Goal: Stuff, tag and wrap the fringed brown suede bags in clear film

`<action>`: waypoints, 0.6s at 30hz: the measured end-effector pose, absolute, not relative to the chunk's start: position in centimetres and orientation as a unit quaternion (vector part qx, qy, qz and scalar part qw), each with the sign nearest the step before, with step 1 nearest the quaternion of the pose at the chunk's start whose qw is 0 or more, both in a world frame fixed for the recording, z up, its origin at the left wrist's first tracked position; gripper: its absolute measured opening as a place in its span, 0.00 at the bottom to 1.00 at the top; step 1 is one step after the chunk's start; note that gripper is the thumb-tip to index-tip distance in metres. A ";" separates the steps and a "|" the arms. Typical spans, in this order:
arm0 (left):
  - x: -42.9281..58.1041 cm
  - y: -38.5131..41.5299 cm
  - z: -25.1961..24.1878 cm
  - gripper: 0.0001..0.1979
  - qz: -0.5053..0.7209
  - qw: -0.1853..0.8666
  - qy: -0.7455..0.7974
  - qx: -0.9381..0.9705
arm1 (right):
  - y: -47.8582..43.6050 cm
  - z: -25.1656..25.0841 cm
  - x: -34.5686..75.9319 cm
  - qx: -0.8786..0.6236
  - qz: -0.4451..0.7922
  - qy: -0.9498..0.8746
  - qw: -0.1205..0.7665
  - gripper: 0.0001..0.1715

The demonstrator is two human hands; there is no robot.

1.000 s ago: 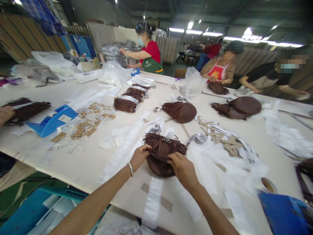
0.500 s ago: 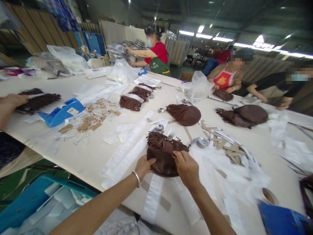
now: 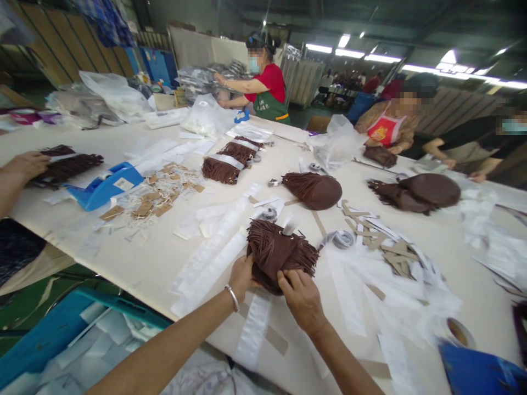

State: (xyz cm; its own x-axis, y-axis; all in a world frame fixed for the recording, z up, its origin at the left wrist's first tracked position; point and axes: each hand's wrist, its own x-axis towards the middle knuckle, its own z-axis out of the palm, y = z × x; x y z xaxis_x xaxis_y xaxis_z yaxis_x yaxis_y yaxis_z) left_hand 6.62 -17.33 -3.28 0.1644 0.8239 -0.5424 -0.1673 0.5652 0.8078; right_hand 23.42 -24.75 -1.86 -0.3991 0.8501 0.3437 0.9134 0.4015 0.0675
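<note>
A dark brown fringed leather bag [image 3: 275, 249] lies on the table in front of me, its fringe spread to the left and right and a pale strip standing up near its eyelets. My left hand [image 3: 242, 278] grips the bag's near left edge, fingers partly hidden beneath it. With bent fingertips, my right hand [image 3: 302, 296] pinches the near right edge of the flap. Just beyond the bag sits a small wrapped coil [image 3: 269, 214], and to its right a rolled grey strap [image 3: 342, 239].
Other brown bags [image 3: 317, 191] lie across the table. Cardboard tags [image 3: 160, 192] sit beside a blue tape dispenser [image 3: 107, 185] at left; paper strips [image 3: 395, 249] are piled at right. A teal bin [image 3: 123, 307] stands below the edge. Co-workers [image 3: 267, 82] work around the table.
The bag's fringed flap has come down toward me over the smooth leather body. My right hand has shifted slightly left and nearer along the bag's edge.
</note>
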 end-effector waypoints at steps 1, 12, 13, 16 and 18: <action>6.6 -17.4 -3.2 0.23 0.355 0.700 0.541 0.303 | -24.9 -2.2 23.3 -0.530 -0.122 -0.830 0.124 0.17; 6.0 -17.6 -3.5 0.18 0.354 0.699 0.547 0.295 | -25.1 -4.4 22.6 -0.549 -0.150 -0.811 0.135 0.14; 5.9 -17.6 -3.6 0.18 0.353 0.699 0.548 0.294 | -25.1 -4.6 22.4 -0.552 -0.154 -0.809 0.133 0.13; 5.6 -17.5 -3.7 0.18 0.346 0.708 0.543 0.289 | -25.2 -5.1 22.0 -0.563 -0.149 -0.804 0.119 0.14; 5.2 -17.6 -3.6 0.20 0.340 0.722 0.531 0.284 | -25.4 -5.4 21.9 -0.568 -0.139 -0.803 0.114 0.16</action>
State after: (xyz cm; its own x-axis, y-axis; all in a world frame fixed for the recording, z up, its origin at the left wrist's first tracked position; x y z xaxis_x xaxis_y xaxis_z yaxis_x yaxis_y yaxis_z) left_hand 5.21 -17.59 -3.59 0.2057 0.7929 -0.5736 -0.1890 0.6073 0.7717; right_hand 21.91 -25.42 -5.38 -0.3286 0.8806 0.3413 0.9441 0.3160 0.0934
